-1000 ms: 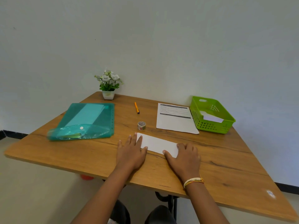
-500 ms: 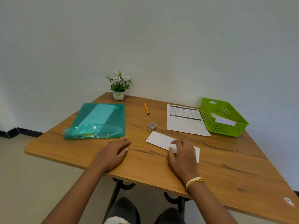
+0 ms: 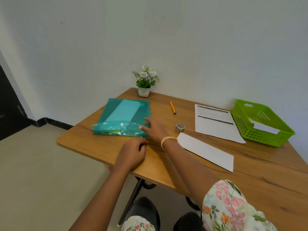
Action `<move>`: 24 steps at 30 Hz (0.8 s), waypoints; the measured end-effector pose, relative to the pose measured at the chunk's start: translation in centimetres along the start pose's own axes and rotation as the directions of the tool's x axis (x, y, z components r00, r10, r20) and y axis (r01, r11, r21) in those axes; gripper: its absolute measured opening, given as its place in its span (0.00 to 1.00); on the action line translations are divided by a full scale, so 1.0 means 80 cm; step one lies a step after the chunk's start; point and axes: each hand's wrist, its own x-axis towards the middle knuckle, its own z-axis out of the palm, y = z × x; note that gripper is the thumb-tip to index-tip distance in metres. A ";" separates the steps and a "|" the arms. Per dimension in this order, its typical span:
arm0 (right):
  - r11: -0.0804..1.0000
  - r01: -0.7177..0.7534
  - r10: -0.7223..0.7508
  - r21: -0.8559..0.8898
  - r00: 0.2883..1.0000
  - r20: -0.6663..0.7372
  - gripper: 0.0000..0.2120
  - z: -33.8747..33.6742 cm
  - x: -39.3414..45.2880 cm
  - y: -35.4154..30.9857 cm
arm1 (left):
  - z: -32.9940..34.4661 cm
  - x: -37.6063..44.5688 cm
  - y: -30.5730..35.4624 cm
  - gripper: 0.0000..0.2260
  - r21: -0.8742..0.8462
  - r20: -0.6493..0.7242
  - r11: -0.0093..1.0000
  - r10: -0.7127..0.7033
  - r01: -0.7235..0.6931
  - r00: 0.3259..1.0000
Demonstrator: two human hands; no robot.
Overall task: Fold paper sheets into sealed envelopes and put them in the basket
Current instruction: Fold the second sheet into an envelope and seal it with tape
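worktop (image 3: 250, 189): wood-grain, smooth, matt;
folder (image 3: 126, 114): translucent teal plastic, glossy;
basket (image 3: 270, 139): green perforated plastic;
folded sheet (image 3: 206, 151): white matt paper;
sleeve (image 3: 228, 207): floral cloth

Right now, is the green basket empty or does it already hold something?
Not empty. The green basket holds a white folded paper lying against its near right wall; whether that paper is sealed cannot be told from the head view.

Both hands left folded paper (image 3: 205, 151) for folder (image 3: 124, 117).
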 end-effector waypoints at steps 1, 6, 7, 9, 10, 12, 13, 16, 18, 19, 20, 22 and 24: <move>1.000 -0.008 0.008 -0.013 1.000 0.016 0.27 0.000 0.005 0.001 | 0.001 0.000 0.000 0.12 0.001 -0.004 1.000 0.002 -0.002 1.000; 0.997 -0.042 0.040 -0.066 0.999 -0.031 0.20 -0.017 0.004 0.021 | 0.003 0.000 -0.001 0.12 -0.005 -0.024 1.000 -0.005 0.004 1.000; 0.995 -0.054 0.050 -0.080 0.997 -0.050 0.19 -0.026 0.001 0.025 | 0.004 0.000 -0.001 0.11 -0.008 -0.032 1.000 -0.002 0.001 0.999; 0.992 -0.060 0.048 -0.115 0.993 -0.108 0.16 -0.045 -0.009 0.036 | 0.005 0.001 -0.001 0.10 -0.009 -0.049 1.000 0.024 -0.024 0.998; 0.989 -0.059 0.041 -0.134 0.989 -0.140 0.15 -0.055 -0.014 0.042 | 0.004 0.000 0.000 0.09 -0.005 -0.064 0.999 0.043 -0.044 0.997; 0.983 -0.057 0.022 -0.173 0.980 -0.200 0.11 -0.073 -0.025 0.053 | 0.001 -0.002 0.003 0.07 0.001 -0.130 0.996 0.089 -0.090 0.988; 0.980 -0.049 0.004 -0.194 0.975 -0.223 0.09 -0.080 -0.030 0.059 | 0.000 -0.003 0.004 0.06 -0.005 -0.179 0.993 0.113 -0.115 0.977; 0.962 -0.021 -0.046 -0.273 0.971 -0.236 0.03 -0.093 -0.043 0.073 | -0.005 -0.008 0.008 0.09 0.020 -0.306 0.996 0.092 -0.090 0.948; 0.929 -0.014 -0.070 -0.370 0.974 -0.214 0.05 -0.096 -0.050 0.080 | -0.007 -0.009 0.009 0.15 0.053 -0.359 0.999 0.016 0.003 0.933; 0.903 -0.010 -0.083 -0.430 0.977 -0.196 0.06 -0.095 -0.053 0.084 | -0.007 -0.008 0.009 0.17 0.048 -0.356 0.999 0.000 0.018 0.934; 0.876 -0.004 -0.091 -0.482 0.981 -0.173 0.07 -0.095 -0.056 0.087 | -0.007 -0.008 0.009 0.19 0.031 -0.321 1.000 0.007 0.003 0.947; 0.838 0.017 -0.096 -0.545 0.988 -0.118 0.12 -0.091 -0.063 0.091 | -0.005 -0.005 0.006 0.18 -0.005 -0.180 0.999 0.034 -0.036 0.983; 0.815 0.077 -0.135 -0.574 0.989 -0.059 0.20 -0.087 -0.071 0.090 | -0.002 -0.003 0.003 0.17 0.006 -0.068 0.999 0.040 -0.039 0.997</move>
